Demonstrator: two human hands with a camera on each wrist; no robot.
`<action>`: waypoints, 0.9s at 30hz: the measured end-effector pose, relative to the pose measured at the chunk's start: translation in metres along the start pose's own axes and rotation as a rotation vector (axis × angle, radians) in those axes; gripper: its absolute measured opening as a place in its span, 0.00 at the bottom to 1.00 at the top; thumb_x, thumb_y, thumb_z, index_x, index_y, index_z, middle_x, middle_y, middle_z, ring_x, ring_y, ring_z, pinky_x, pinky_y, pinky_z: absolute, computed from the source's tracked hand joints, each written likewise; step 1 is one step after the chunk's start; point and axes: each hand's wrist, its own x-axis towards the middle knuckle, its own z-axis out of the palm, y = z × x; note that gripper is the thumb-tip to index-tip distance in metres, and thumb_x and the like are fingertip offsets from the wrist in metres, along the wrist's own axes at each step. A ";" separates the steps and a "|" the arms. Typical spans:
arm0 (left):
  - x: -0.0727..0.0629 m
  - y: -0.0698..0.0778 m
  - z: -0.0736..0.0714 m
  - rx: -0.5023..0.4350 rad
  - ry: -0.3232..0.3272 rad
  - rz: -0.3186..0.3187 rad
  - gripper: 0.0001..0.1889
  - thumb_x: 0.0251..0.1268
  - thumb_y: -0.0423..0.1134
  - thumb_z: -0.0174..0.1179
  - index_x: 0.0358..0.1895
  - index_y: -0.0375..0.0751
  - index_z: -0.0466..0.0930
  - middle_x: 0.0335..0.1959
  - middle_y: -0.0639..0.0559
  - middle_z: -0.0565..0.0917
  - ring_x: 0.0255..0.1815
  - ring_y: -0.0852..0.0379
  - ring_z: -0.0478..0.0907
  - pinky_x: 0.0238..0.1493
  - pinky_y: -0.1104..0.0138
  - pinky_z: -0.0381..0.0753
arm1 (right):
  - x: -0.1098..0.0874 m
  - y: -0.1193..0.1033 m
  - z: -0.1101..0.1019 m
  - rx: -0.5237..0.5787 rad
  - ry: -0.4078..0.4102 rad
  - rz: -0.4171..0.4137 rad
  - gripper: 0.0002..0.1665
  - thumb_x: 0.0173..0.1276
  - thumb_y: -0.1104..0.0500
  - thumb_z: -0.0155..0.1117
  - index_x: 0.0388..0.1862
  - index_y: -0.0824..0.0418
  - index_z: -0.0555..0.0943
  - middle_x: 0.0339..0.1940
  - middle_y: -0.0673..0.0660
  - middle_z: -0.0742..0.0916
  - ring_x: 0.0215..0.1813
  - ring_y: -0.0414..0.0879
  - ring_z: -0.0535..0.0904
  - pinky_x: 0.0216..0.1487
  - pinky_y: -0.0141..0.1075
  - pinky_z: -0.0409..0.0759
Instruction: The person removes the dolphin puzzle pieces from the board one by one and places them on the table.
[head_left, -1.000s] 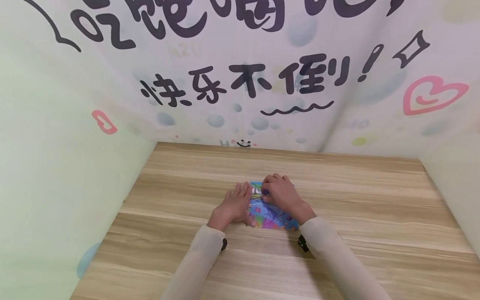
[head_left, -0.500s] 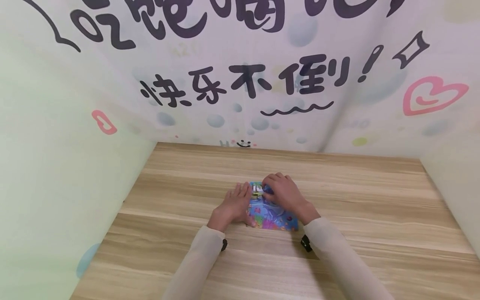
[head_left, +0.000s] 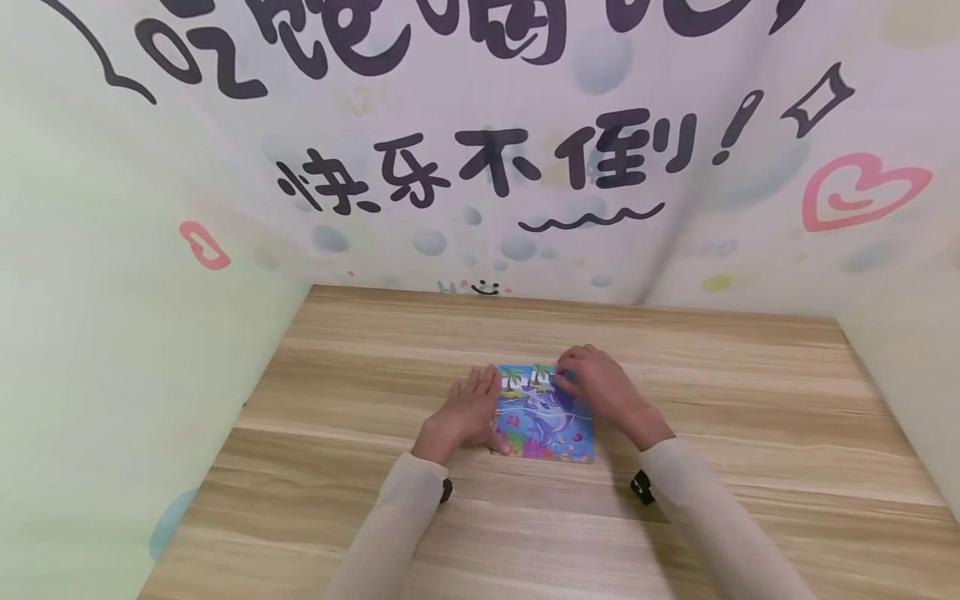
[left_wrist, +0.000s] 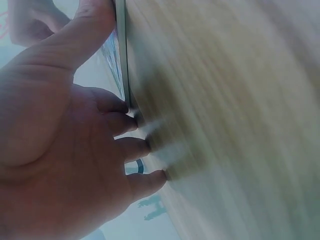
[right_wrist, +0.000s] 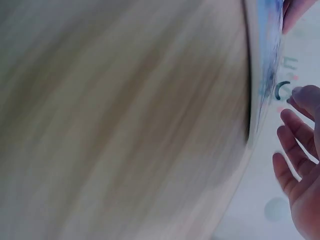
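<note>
A square picture puzzle (head_left: 536, 425) with a dolphin and sea plants lies flat on the wooden table. At its left edge rests my left hand (head_left: 463, 415), thumb at the near corner and fingers straight towards the far one. In the left wrist view those fingertips (left_wrist: 145, 185) touch the table beside the puzzle's edge. Over the far right part, my right hand (head_left: 603, 385) pinches what looks like a puzzle piece (head_left: 542, 377) with a palm tree on it. The fingers partly cover this piece. In the right wrist view the right hand (right_wrist: 305, 160) is cut off by the frame.
The pale wooden table (head_left: 360, 367) surrounds the puzzle. A white cloth wall (head_left: 420, 258) with black lettering stands behind it, and pale walls close off both sides. Black wrist straps show below both hands.
My right hand has moved to the right with the piece, uncovering more of the puzzle's top and right side. A second palm tree has come into sight. The left hand stays in place.
</note>
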 end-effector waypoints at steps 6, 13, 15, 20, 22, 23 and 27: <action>-0.002 -0.003 -0.002 -0.010 0.014 -0.010 0.63 0.49 0.55 0.75 0.81 0.39 0.39 0.82 0.44 0.37 0.82 0.44 0.30 0.80 0.48 0.38 | -0.001 0.007 0.000 0.063 -0.040 0.056 0.15 0.68 0.53 0.69 0.47 0.62 0.86 0.51 0.59 0.86 0.54 0.55 0.80 0.58 0.51 0.79; -0.002 -0.003 -0.001 -0.023 0.005 -0.009 0.64 0.49 0.56 0.75 0.81 0.39 0.38 0.82 0.44 0.37 0.82 0.44 0.29 0.79 0.47 0.38 | 0.004 0.003 0.006 0.044 -0.109 0.128 0.29 0.64 0.43 0.71 0.55 0.61 0.84 0.53 0.61 0.83 0.55 0.57 0.77 0.57 0.54 0.77; 0.000 -0.002 0.001 -0.023 0.000 -0.010 0.64 0.49 0.56 0.75 0.81 0.40 0.37 0.83 0.45 0.36 0.82 0.45 0.29 0.79 0.47 0.37 | 0.005 0.002 0.007 0.049 -0.115 0.161 0.28 0.63 0.43 0.71 0.54 0.61 0.85 0.53 0.61 0.83 0.54 0.58 0.76 0.55 0.55 0.77; 0.003 -0.002 0.003 -0.007 -0.006 -0.018 0.65 0.48 0.57 0.75 0.81 0.40 0.37 0.83 0.45 0.36 0.82 0.45 0.29 0.80 0.47 0.38 | 0.008 0.000 0.009 0.081 -0.136 0.237 0.29 0.64 0.43 0.70 0.55 0.61 0.85 0.54 0.62 0.82 0.55 0.59 0.76 0.57 0.54 0.76; 0.003 -0.001 0.003 -0.006 -0.005 -0.016 0.65 0.48 0.58 0.74 0.81 0.40 0.37 0.83 0.46 0.36 0.82 0.45 0.29 0.80 0.47 0.38 | 0.009 0.000 0.009 0.106 -0.135 0.255 0.28 0.64 0.44 0.71 0.55 0.62 0.84 0.54 0.62 0.82 0.55 0.59 0.76 0.57 0.53 0.75; 0.003 -0.001 0.003 -0.005 -0.005 -0.015 0.65 0.48 0.58 0.74 0.81 0.40 0.37 0.83 0.46 0.36 0.82 0.45 0.29 0.80 0.47 0.38 | 0.009 0.001 0.009 0.122 -0.131 0.261 0.28 0.63 0.44 0.71 0.54 0.62 0.84 0.53 0.62 0.83 0.55 0.59 0.76 0.57 0.53 0.75; 0.002 0.000 0.002 -0.004 -0.004 -0.012 0.64 0.49 0.57 0.74 0.81 0.40 0.38 0.83 0.45 0.36 0.82 0.45 0.29 0.80 0.47 0.38 | 0.010 0.001 0.006 0.213 -0.090 0.269 0.22 0.62 0.49 0.73 0.49 0.62 0.84 0.49 0.61 0.85 0.52 0.58 0.77 0.57 0.55 0.74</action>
